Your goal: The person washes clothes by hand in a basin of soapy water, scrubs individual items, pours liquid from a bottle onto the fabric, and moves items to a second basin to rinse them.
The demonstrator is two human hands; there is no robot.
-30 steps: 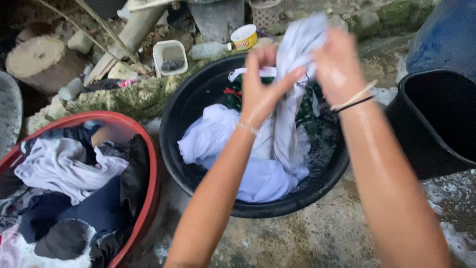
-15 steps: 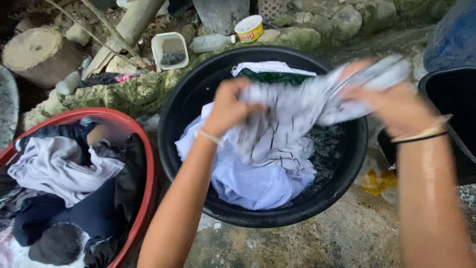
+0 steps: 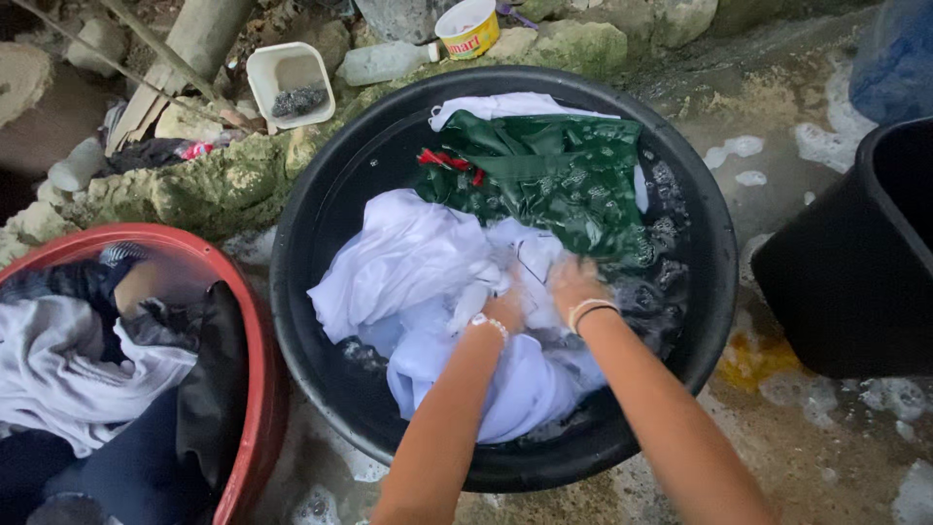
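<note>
Wet, soapy ground carries a black basin [image 3: 321, 194]. Both hands, left hand [image 3: 505, 309] and right hand [image 3: 571, 282], press white cloth [image 3: 418, 262] into it, fingers clamped in folds; green cloth [image 3: 554, 175] lies beyond them.

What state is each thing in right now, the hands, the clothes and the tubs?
Left hand: pressed into the white garment, grip hidden.
Right hand: pressed down on the same garment.
White garment: wet, crumpled.
Green cloth: bunched at the far side.
Black basin: holds dark, sudsy water.
Red tub: heaped with laundry.
Black bin: upright, contents unseen.
</note>
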